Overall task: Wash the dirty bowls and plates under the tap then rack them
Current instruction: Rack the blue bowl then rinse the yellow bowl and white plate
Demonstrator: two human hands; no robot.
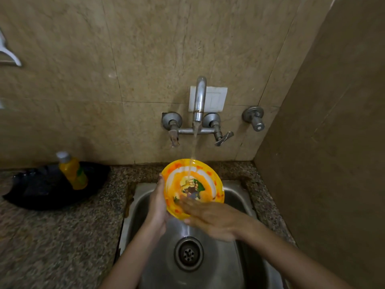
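The bowl (pixel 195 186) is held over the sink (pixel 229 263), tilted to face the person, directly under the running tap (pixel 200 99). The stream lands on its upper inner wall.

Grip state: the left grip (pixel 159 202), a bare hand, clasps the bowl's left rim and supports its back. The right grip (pixel 212 220) is released, with flat fingers on the lower inner surface; it is motion-blurred.

Handling, judged: the bowl looks like thin plastic or melamine, so light, stiff and unlikely to shatter. It is wet and therefore slippery. Hold it at the rim, thumb inside and fingers behind.

Markings: a printed cartoon picture fills the bowl's centre, with no readable text. The yellow bottle (pixel 73 172) on the counter (pixel 52 236) carries a green label, which is illegible.
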